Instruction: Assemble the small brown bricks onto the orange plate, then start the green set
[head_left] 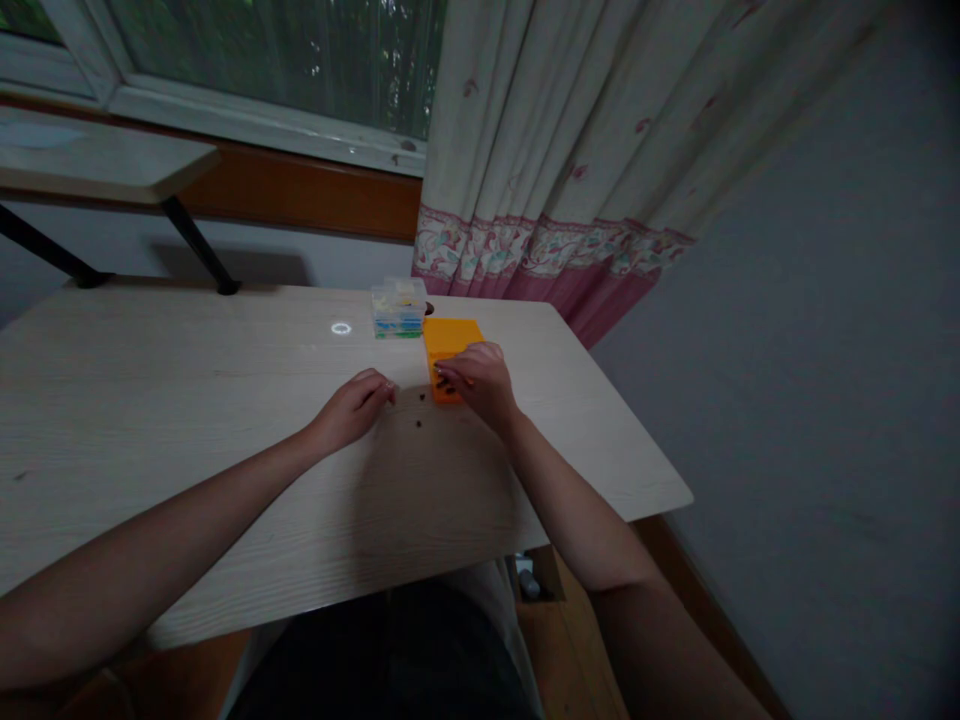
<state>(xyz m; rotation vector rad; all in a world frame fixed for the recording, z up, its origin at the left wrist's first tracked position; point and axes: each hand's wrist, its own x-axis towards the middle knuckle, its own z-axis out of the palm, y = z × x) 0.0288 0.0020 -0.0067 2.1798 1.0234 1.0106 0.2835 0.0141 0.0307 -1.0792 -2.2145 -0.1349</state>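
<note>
An orange flat box (pixel 448 340) lies on the pale wooden table (pixel 187 400), toward its far right side. My right hand (pixel 481 382) rests on the box's near end with curled fingers pinching at something small and dark I cannot make out. My left hand (pixel 352 408) lies on the table just left of the box, fingers loosely curled, nothing visible in it. A few tiny dark bits (pixel 418 423) lie on the table between my hands.
A small clear plastic organiser (pixel 399 306) with coloured contents stands right behind the orange box. A raised shelf on black legs (pixel 97 160) sits at the table's back left. A curtain (pixel 600 150) hangs behind; the table's right edge drops off near my right arm.
</note>
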